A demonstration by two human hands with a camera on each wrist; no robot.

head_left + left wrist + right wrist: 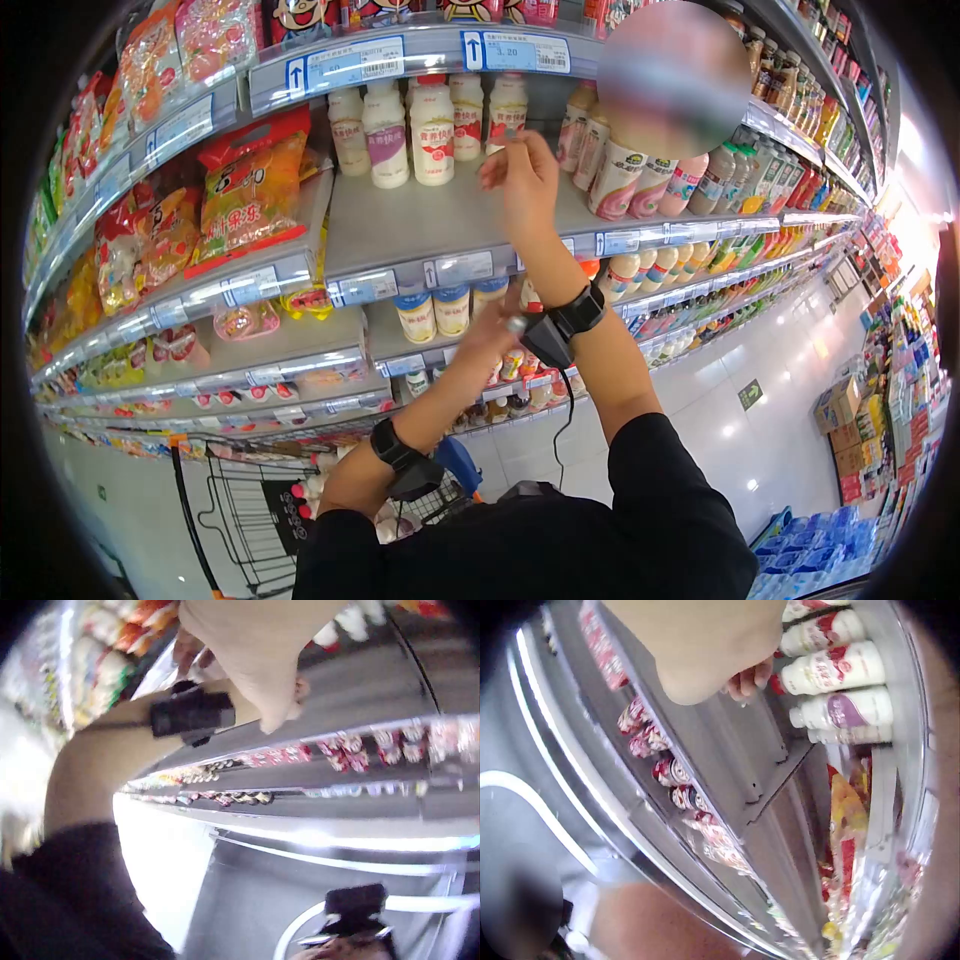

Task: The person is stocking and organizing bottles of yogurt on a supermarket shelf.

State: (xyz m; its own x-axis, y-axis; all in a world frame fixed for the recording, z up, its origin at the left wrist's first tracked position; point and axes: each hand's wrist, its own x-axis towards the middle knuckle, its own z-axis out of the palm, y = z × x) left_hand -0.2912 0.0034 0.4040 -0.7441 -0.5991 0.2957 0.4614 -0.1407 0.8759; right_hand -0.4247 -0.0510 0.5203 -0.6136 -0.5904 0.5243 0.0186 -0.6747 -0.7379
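Note:
My right hand (pixel 527 185) hovers over the upper shelf, fingers loosely bent and nothing visible in them. In the head view it overlaps the lower part of a white drink bottle (pixel 507 105) with a red label. Beside that bottle stand another white bottle with a red label (pixel 433 135) and one with a purple label (pixel 386 140). The right wrist view shows the bent fingers (pixel 750 681) near these bottles. My left hand (pixel 485 338), blurred, is lower, just below the right wrist and before the lower shelf. Its thumb (pixel 277 712) extends with no held thing showing; its other fingers are mostly hidden.
Bagged jelly (pixel 250 190) fills the shelf to the left. Pink-and-white bottles (pixel 615 182) stand to the right. Blue-capped bottles (pixel 415 315) are on the shelf below. A shopping cart (pixel 215 500) with bottles inside stands at lower left. Shelf edges carry price tags (pixel 515 52).

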